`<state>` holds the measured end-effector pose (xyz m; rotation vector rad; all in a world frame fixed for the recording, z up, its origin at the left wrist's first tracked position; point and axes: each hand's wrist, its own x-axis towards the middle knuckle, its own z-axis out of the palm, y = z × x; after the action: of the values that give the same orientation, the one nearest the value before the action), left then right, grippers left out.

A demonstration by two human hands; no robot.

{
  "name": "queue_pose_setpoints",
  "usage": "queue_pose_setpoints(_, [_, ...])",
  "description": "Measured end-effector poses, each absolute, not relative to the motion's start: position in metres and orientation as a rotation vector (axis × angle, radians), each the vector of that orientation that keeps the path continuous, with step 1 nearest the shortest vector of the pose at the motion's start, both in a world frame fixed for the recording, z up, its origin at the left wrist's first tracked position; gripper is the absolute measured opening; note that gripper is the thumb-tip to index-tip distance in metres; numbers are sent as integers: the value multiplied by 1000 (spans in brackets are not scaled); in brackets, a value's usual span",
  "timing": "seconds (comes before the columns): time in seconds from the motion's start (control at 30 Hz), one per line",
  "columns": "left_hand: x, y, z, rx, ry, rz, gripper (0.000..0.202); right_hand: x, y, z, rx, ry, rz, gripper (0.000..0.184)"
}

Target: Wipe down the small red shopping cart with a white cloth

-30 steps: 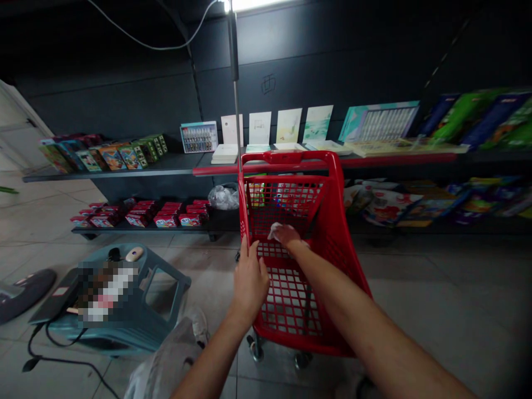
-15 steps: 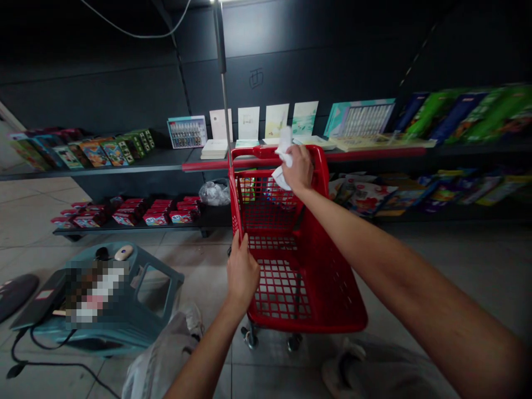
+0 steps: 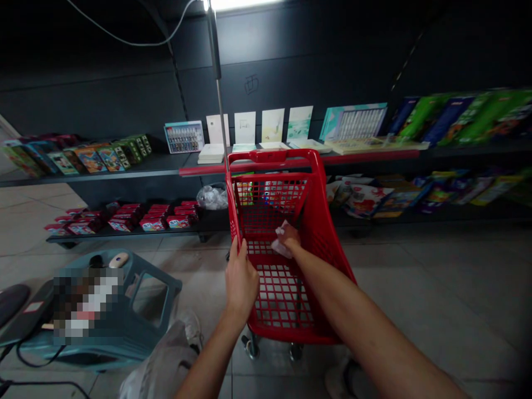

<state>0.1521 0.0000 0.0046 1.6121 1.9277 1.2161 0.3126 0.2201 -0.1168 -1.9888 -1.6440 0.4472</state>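
A red plastic shopping cart [image 3: 324, 233] stands on the tiled floor in front of me. My left hand [image 3: 240, 280] grips the cart's near left rim, fingers wrapped over it. My right hand [image 3: 287, 237] reaches down inside the basket, closed on a crumpled white cloth [image 3: 281, 245] pressed against the far inner wall near the bottom grid.
Dark shelves [image 3: 124, 169] behind the cart hold boxed toys, cards and books. A teal plastic stool [image 3: 141, 310] with a mouse and cables sits at the left on the floor. A metal pole [image 3: 216, 83] rises behind the cart. My knees and shoes show below.
Half a second ago my right hand held the cloth up at the cart's top rim; it has now dropped back inside the basket. The left hand stays on the rim.
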Motion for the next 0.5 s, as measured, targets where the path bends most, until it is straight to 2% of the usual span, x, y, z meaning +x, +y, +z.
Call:
queue_pose_setpoints(0.1, [152, 0, 6, 1608, 1925, 1208, 60, 304, 255, -81, -1986, -1383, 347, 34])
queue_pose_setpoints(0.17, [151, 0, 7, 1614, 1914, 1212, 60, 295, 277, -47, -1889, -1183, 276, 40])
queue_pose_setpoints(0.27, [150, 2, 6, 1632, 1892, 1224, 58, 272, 290, -5, -1518, -992, 276, 32])
queue_pose_setpoints(0.33, [149, 3, 3, 1641, 1883, 1244, 56, 247, 283, 10, -1305, -1069, 319, 25])
queue_pose_setpoints(0.4, [149, 3, 1, 1653, 1880, 1272, 56, 218, 266, 10, -1183, -1223, 470, 20])
queue_pose_setpoints(0.5, [148, 3, -2, 1685, 1875, 1288, 58, 181, 231, -9, -1136, -1380, 933, 23])
